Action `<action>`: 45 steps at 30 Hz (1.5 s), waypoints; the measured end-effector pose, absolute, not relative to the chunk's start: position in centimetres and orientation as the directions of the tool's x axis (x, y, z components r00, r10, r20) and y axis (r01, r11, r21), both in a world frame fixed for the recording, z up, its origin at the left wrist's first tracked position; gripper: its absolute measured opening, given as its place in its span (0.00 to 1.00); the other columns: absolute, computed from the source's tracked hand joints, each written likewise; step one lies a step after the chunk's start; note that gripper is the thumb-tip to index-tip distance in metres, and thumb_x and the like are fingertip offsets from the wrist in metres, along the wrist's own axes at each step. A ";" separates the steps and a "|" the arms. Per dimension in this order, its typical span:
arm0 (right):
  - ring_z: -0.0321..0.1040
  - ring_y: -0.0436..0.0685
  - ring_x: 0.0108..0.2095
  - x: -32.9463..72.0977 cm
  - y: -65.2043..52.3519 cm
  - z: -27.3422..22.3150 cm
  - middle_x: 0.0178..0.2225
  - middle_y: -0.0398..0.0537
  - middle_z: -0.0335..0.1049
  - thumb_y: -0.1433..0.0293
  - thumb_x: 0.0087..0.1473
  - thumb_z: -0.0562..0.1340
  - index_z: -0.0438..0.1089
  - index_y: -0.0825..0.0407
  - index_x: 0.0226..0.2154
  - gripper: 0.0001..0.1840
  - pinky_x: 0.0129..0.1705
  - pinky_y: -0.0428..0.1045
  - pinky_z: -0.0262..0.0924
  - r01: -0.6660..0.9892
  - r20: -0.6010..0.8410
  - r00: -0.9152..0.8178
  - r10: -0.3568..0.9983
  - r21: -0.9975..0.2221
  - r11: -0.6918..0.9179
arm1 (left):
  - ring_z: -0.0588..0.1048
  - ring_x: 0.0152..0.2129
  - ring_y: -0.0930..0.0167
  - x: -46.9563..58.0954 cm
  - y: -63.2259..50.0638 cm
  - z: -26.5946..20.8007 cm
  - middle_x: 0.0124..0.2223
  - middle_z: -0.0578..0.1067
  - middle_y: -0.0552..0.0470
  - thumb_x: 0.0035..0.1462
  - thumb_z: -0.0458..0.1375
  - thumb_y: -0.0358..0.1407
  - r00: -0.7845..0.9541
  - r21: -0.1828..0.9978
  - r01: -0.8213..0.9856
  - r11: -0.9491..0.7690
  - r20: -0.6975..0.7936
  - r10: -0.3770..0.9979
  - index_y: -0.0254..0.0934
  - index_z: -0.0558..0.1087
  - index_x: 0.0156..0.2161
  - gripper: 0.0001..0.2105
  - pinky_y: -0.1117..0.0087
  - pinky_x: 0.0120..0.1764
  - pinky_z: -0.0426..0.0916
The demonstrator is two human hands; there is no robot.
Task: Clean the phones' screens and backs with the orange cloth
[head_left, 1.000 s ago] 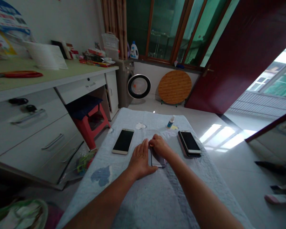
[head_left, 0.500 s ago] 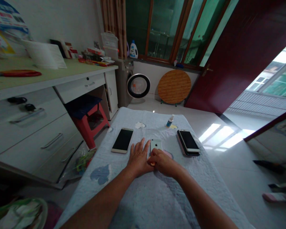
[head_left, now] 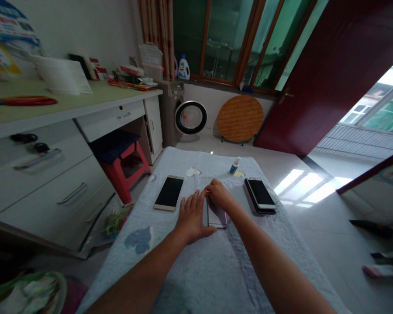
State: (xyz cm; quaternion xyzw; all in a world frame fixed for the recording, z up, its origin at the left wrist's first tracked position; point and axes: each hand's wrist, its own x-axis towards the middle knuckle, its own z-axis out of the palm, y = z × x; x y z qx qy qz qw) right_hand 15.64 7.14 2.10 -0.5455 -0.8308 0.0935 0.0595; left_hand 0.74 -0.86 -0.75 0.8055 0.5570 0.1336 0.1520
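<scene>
A silver smartphone [head_left: 218,219] lies back up on the cloth-covered table [head_left: 196,270], partly hidden by my hands. My left hand [head_left: 191,218] rests flat along its left side, fingers spread and thumb reaching to its lower edge. Over the phone's far end, my right hand [head_left: 218,194] has its fingers closed on a small orange thing [head_left: 206,192], mostly covered, whose kind I cannot make out. To the left is a gold-framed smartphone [head_left: 169,193], screen up. At the right, a white-framed smartphone [head_left: 261,194] sits on a dark one. A small spray bottle [head_left: 234,166] stands behind.
Left of the table are a white-drawered desk [head_left: 46,174] and a red stool [head_left: 131,168]. Beyond stands a washing machine with its round door [head_left: 190,117] ajar, beside a round wooden tabletop [head_left: 240,118]. A dark red door [head_left: 301,78] stands on the right.
My right hand has slid away from me along the phone's back, from the near end to the far end, uncovering the lower part. My left hand stays nearly in place.
</scene>
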 end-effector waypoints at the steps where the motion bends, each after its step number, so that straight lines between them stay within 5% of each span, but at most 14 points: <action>1: 0.61 0.53 0.38 15.6 7.0 2.0 0.37 0.51 0.66 0.71 0.62 0.53 0.76 0.54 0.39 0.15 0.42 0.46 0.53 0.896 0.002 -0.396 0.918 -0.216 0.387 | 0.44 0.64 0.52 0.7 -0.9 -0.8 0.69 0.43 0.39 0.39 0.63 0.53 0.345 0.398 0.854 -0.335 0.049 0.937 0.36 0.38 0.66 0.55 0.47 0.62 0.32; 23: 0.59 0.51 0.35 16.4 -0.5 3.6 0.33 0.45 0.62 0.76 0.54 0.58 0.76 0.51 0.31 0.11 0.37 0.44 0.51 0.746 -0.054 -0.596 0.801 -0.407 0.527 | 0.44 0.65 0.54 0.8 -1.1 -0.7 0.69 0.44 0.36 0.42 0.60 0.47 0.337 0.412 0.847 -0.336 0.071 0.939 0.34 0.37 0.67 0.52 0.46 0.61 0.33; 36: 0.63 0.52 0.37 15.7 7.3 1.7 0.37 0.51 0.66 0.72 0.60 0.55 0.76 0.54 0.37 0.13 0.43 0.45 0.54 0.883 0.038 -0.389 0.920 -0.269 0.384 | 0.48 0.64 0.52 0.8 -0.9 -0.9 0.65 0.55 0.37 0.40 0.62 0.57 0.357 0.351 0.866 -0.357 0.067 0.932 0.35 0.56 0.60 0.45 0.45 0.62 0.32; 45: 0.64 0.52 0.41 15.8 7.9 2.6 0.36 0.51 0.69 0.73 0.59 0.55 0.75 0.54 0.36 0.12 0.44 0.44 0.53 0.887 -0.031 -0.427 0.904 -0.209 0.411 | 0.45 0.64 0.51 0.5 -1.1 -0.3 0.68 0.49 0.46 0.48 0.60 0.53 0.452 0.361 0.826 -0.433 0.033 0.891 0.48 0.57 0.62 0.37 0.41 0.60 0.32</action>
